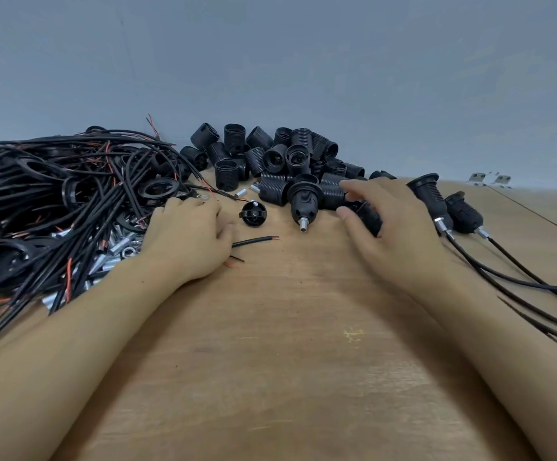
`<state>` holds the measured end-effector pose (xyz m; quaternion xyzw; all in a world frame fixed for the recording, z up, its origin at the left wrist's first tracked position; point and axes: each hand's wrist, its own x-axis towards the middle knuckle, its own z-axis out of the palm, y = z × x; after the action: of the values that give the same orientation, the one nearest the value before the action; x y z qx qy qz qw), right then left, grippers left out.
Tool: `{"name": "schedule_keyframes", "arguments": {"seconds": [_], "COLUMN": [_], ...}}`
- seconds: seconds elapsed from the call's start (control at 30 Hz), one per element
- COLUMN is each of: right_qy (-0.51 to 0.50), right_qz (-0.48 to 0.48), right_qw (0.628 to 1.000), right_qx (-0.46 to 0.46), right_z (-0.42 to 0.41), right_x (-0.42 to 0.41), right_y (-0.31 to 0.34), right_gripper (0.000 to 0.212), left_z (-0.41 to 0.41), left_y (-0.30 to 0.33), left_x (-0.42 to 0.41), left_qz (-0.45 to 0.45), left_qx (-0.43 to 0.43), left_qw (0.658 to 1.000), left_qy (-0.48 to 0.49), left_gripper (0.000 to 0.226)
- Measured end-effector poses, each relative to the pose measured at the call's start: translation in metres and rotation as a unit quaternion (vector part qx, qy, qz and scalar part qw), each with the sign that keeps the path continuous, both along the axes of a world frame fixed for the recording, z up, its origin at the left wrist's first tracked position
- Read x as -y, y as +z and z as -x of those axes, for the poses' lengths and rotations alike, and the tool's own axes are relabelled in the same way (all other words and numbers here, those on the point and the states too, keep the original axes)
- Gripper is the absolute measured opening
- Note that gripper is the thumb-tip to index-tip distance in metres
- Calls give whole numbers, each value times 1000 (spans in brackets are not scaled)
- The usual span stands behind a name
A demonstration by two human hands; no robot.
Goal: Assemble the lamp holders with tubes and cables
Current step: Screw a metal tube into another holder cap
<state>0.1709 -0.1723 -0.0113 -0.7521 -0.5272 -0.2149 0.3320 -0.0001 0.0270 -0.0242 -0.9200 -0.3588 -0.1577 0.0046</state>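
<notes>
1. Head view, work surface: I see a wooden table (270, 344) running up to a grey wall (303, 54).
2. Left hand (188, 239): it lies palm down at the edge of the cable tangle, fingers curled in among the parts. A short cable piece (253, 241) with bared red and black ends sticks out from under it toward the right. I cannot tell whether the fingers actually pinch that piece or anything else.
3. Right hand (393, 227): it curls around a black lamp holder part (368, 216), thumb on the near left side and fingers over the top, at the near edge of the pile.
4. Pile of lamp holders (280, 158): black threaded shells are heaped against the wall, at centre.
5. One holder with tube (304, 199) stands out in front of that pile, its silver tube end pointing toward me, between the two hands.
6. A black round cap (254, 214) lies loose on the table just right of the left hand's fingers.
7. Cable tangle (54, 201): black cables with red ends cover the left side, with black rings mixed in.
8. Metal tubes (110, 251) lie beneath the tangle, beside the left wrist.
9. Finished assemblies (450, 211): two holders with tubes lie to the right of the right hand, their cables trailing off the right edge.
</notes>
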Motion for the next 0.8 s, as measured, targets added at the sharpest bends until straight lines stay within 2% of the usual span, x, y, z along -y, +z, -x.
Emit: {"name": "schedule_keyframes", "arguments": {"seconds": [0.13,0.33,0.47,0.57,0.63,0.8], "right_qy": [25,32,41,40,40,41], "right_qz": [14,6,3,6,5,9], "right_qw": [1000,999,999,999,999,999], "right_qx": [-8,-14,-20,-13,-12,-14], "right_z": [3,3,4,5,6,5], "right_x": [-2,-2,-2,-2,-2,-1], "right_y": [1,1,2,2,2,2], "right_gripper": [31,30,30,28,27,27], "left_z": [3,3,3,4,4,5], "left_y": [4,4,12,15,13,10], "left_x": [-5,-5,3,7,5,-2], "left_qz": [38,50,61,30,16,-8], "left_qx": [87,167,328,396,385,229], "left_qw": [995,985,943,918,923,972], "left_qy": [-3,14,-8,-8,-6,45], "left_gripper": [18,25,23,17,16,22]}}
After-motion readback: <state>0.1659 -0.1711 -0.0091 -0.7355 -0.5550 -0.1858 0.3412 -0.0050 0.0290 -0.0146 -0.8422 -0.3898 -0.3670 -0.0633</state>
